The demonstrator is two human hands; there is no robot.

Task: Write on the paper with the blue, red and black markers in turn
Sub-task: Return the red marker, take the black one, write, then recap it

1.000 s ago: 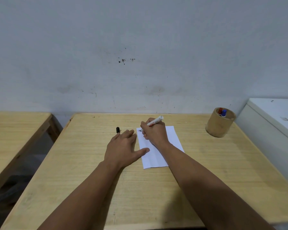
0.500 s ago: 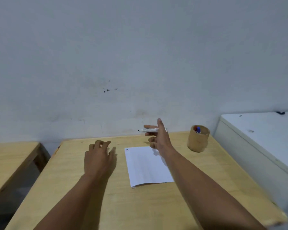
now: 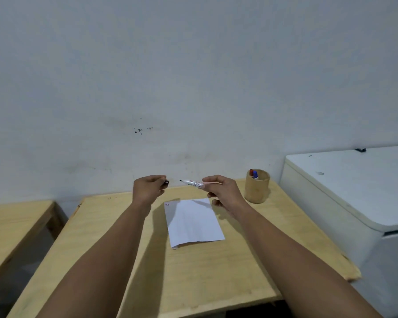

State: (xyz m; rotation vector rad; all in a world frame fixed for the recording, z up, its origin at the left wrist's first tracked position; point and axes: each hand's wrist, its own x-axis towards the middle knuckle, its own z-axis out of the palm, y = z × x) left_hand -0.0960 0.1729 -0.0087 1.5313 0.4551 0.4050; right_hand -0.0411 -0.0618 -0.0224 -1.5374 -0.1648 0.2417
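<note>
My right hand (image 3: 221, 191) holds an uncapped white marker (image 3: 192, 182) with a black tip, raised above the table and pointing left. My left hand (image 3: 148, 190) is raised too and pinches the black cap (image 3: 166, 182), a short gap from the marker's tip. Below them the white paper (image 3: 193, 222) lies on the wooden table (image 3: 211, 271), with small marks at its top left corner. The red marker (image 3: 251, 173) and the blue marker (image 3: 255, 174) stand in a round wooden holder (image 3: 256, 189) at the table's far right.
A white cabinet (image 3: 354, 191) stands against the table's right side. A second wooden table (image 3: 12, 226) is to the left, across a gap. A pale wall runs along the back.
My right hand lifted the marker off the paper. My left hand left the paper, picked the black cap up from the table and raised it toward the marker's tip.
</note>
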